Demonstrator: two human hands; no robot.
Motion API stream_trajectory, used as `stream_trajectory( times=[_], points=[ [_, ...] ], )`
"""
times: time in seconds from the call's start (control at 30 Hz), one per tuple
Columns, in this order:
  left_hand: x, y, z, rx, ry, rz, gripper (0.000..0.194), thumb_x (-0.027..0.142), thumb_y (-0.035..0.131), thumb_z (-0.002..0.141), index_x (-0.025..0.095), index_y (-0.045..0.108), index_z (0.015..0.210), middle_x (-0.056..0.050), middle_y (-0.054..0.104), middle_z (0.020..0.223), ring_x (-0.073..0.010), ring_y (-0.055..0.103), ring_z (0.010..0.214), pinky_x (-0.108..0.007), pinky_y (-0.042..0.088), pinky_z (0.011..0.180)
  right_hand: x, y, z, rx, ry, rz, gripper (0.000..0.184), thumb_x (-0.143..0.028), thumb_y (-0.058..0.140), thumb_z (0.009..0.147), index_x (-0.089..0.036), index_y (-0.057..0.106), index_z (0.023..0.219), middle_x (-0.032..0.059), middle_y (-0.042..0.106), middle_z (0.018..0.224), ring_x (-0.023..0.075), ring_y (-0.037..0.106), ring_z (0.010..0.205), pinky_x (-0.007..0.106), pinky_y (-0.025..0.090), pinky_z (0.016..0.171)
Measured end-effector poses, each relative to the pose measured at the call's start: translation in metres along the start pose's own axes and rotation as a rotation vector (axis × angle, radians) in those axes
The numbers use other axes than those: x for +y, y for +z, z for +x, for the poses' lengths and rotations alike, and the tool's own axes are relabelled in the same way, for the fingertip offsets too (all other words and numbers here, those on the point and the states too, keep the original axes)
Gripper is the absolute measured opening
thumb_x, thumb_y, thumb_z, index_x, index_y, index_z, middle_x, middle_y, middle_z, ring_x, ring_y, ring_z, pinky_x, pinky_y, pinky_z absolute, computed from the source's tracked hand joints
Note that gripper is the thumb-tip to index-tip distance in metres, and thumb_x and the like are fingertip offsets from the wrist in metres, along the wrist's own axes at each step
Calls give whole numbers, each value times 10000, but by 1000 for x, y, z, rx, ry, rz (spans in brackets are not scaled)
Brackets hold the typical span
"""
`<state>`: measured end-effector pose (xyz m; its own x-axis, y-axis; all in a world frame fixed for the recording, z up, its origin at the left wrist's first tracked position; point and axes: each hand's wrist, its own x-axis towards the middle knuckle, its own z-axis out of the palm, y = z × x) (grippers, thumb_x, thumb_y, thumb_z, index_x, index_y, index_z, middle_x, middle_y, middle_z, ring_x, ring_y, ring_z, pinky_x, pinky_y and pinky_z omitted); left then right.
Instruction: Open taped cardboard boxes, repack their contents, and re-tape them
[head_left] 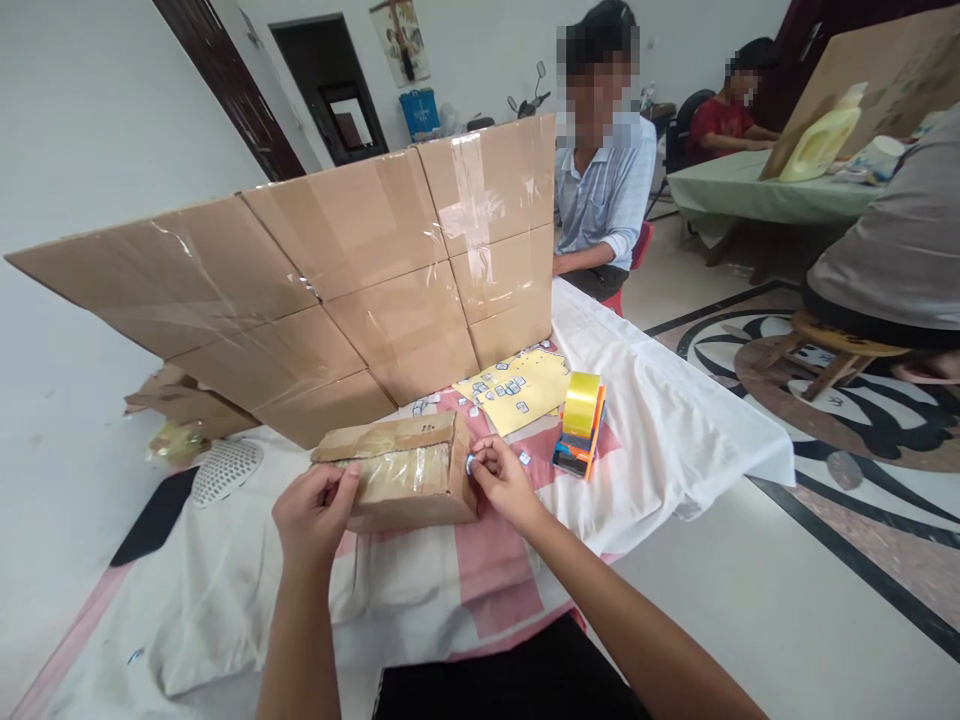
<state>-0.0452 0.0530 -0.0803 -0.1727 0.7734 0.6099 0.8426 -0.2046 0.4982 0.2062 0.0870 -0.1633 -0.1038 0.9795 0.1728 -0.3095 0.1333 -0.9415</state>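
A small brown cardboard box [409, 475] lies on the cloth in front of me, with clear tape along its top. My left hand [319, 500] is closed at the box's left end, its fingers curled and the thumb pressed against the taped side. At the right end, my right hand [501, 478] pinches a small white-and-blue sticker [470, 464] close to the box's end face. Beyond it lies a yellow sheet [525, 405] with several small printed stickers scattered over it. An orange tape dispenser [581, 425] with a yellow roll stands right of my right hand.
A tall cardboard partition [360, 270] stands across the table behind the box. A white and pink cloth [637, 400] covers the table. One person [607, 190] sits past the partition; others sit around a green-covered table [720, 185] holding a detergent bottle [821, 140].
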Motion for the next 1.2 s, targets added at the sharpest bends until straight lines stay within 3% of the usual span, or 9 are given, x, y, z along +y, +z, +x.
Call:
stream_trajectory(
  times=[0.3, 0.43, 0.53, 0.73, 0.97, 1.2],
  points=[
    [2, -2, 0, -21, 8, -3, 391, 401, 620, 879, 212, 481, 565, 48, 401, 538, -113, 393, 538, -276, 325, 562, 4, 3, 1, 3, -5, -15, 296, -415, 654, 835, -244, 489, 1010, -41, 529, 776, 139, 536, 661, 255, 416, 599],
    [0, -2, 1, -17, 11, 1, 388, 402, 625, 877, 212, 484, 569, 48, 412, 535, -111, 396, 532, -274, 329, 559, 4, 1, 3, 43, -12, -66, 211, -353, 675, 802, -231, 522, 880, -70, 450, 676, 124, 465, 606, 251, 380, 584],
    [-1, -2, 1, -26, 14, 4, 385, 402, 623, 878, 211, 495, 570, 46, 420, 538, -112, 395, 533, -275, 329, 558, 1, 0, 2, 40, -8, -111, 137, -328, 657, 805, -213, 583, 803, -53, 496, 647, 123, 470, 589, 251, 376, 565],
    [-2, -3, 1, -42, 18, 6, 363, 399, 620, 879, 213, 523, 582, 44, 431, 541, -117, 408, 538, -274, 335, 557, 0, -1, -1, 64, -1, -140, 186, -352, 669, 795, -201, 690, 901, -27, 592, 672, 129, 508, 580, 258, 396, 553],
    [-2, -4, 1, -46, 37, 18, 372, 401, 618, 886, 212, 522, 580, 45, 438, 543, -114, 408, 533, -271, 335, 554, 3, -2, -2, 79, 30, -89, 242, -367, 731, 759, -187, 749, 920, -53, 519, 621, 120, 476, 573, 268, 391, 576],
    [-1, -1, 0, -31, 30, 36, 349, 404, 630, 884, 209, 556, 604, 42, 471, 563, -114, 417, 546, -270, 339, 575, 6, -4, 1, 79, 105, -4, 331, -378, 782, 730, -180, 780, 995, -57, 538, 594, 116, 478, 563, 263, 407, 568]
  ],
)
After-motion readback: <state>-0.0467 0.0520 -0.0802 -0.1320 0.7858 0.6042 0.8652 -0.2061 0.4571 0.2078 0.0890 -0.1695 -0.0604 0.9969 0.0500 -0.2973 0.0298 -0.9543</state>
